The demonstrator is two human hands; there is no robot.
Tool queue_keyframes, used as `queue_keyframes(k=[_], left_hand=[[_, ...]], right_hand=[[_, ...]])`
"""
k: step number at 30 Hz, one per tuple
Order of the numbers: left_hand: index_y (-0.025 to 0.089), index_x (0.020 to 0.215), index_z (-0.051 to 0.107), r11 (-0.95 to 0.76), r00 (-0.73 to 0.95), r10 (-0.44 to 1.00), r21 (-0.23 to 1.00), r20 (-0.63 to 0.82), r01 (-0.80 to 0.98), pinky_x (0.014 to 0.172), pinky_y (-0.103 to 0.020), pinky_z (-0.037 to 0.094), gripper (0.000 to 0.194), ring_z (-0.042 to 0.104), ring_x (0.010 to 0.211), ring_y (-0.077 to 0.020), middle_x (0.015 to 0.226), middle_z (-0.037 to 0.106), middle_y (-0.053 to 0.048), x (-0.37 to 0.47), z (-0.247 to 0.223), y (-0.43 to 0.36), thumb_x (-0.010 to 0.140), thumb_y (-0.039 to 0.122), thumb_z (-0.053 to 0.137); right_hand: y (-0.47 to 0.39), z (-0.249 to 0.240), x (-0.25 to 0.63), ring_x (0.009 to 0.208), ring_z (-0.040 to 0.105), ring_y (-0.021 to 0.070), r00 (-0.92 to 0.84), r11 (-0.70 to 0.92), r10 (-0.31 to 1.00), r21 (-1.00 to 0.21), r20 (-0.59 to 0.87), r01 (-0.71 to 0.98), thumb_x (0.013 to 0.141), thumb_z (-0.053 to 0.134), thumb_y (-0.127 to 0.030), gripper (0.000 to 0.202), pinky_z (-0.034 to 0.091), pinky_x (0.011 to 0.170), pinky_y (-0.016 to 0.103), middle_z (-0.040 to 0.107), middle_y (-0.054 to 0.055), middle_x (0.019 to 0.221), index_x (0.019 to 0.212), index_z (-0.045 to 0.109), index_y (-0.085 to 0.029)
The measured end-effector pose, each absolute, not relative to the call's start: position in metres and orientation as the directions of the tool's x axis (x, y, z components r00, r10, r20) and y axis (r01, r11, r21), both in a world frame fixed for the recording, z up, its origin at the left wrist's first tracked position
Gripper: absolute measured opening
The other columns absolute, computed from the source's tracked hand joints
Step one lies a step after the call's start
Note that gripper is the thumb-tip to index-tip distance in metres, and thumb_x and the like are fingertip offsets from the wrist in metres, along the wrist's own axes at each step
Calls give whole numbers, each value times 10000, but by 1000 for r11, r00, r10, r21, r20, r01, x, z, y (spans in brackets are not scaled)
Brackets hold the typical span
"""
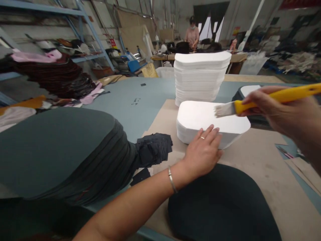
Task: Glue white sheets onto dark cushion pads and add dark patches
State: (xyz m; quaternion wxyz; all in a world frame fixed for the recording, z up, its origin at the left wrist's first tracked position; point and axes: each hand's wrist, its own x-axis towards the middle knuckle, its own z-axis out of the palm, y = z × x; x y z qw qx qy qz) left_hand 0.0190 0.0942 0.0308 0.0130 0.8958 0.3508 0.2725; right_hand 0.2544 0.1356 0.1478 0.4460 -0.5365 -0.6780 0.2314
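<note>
White stacks (198, 113) top a blue-green table (120, 97) near shelving (45, 10).

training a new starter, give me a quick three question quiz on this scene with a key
1. Which hand holds the yellow brush?
2. True or false: the left hand is clear of the nearer white stack.
3. What lies just right of the large dark stack?
a) a white cup
b) small dark pieces
c) a hammer

Key: 1. the right hand; 2. false; 3. b
</note>
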Motion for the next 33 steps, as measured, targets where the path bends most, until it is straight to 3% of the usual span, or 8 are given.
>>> queue_keyframes(k=[3,7,9,14,22,25,29,33], left_hand=[[120,1465,506,-673,552,679,110,483,731,1177,-544,397,485,503,1406,-335,1457,580,-183,44,29,115,1064,390,473],[168,1339,591,-635,523,686,64,506,770,1046,-538,466,383,569,1239,-335,1324,620,-137,50,23,119,1075,378,410],[165,1323,598,-642,527,667,48,527,765,1031,-530,467,373,560,1228,-329,1325,610,-138,49,22,118,1075,364,404],[130,1301,625,-656,524,636,39,567,754,1032,-508,463,392,550,1210,-317,1299,604,-160,47,21,119,1055,384,455],[124,1300,648,-662,505,631,70,590,746,1063,-528,460,410,557,1232,-327,1319,615,-148,44,19,119,1051,393,464],[145,1369,615,-659,509,636,65,581,750,1074,-534,456,445,555,1261,-334,1340,614,-144,43,19,118,1062,417,442],[174,1386,604,-653,510,637,53,578,755,1065,-549,463,445,550,1283,-347,1360,613,-144,45,18,118,1057,434,457],[179,1345,621,-649,505,644,61,575,758,1048,-558,481,424,564,1265,-348,1354,618,-141,47,18,120,1048,447,484]], right_hand=[[173,147,175,685,696,178,-219,332,941,-840,259,430,802,777,-643,467,594,640,294,723,63,802,860,689,-188],[206,135,129,592,655,146,-460,349,877,-843,139,410,804,791,-641,493,557,549,249,697,55,690,783,708,-156],[221,132,119,557,646,134,-449,316,885,-868,124,383,841,786,-587,449,557,533,243,691,52,664,772,709,-150],[268,128,99,480,619,130,-236,177,967,-919,96,351,910,756,-421,348,591,517,266,653,44,583,721,676,-140],[343,134,118,453,571,106,-38,165,986,-903,163,396,955,698,-323,285,613,545,298,597,8,552,751,627,-137],[349,145,134,503,595,103,-114,198,980,-895,165,400,906,768,-302,214,613,570,289,653,15,646,820,658,-140],[344,153,156,674,668,121,-355,201,934,-891,47,408,807,848,-202,134,611,638,241,734,49,811,847,729,-155],[339,153,190,706,677,99,-325,124,945,-860,-50,495,811,793,-116,87,575,675,200,745,38,835,890,755,-107]])
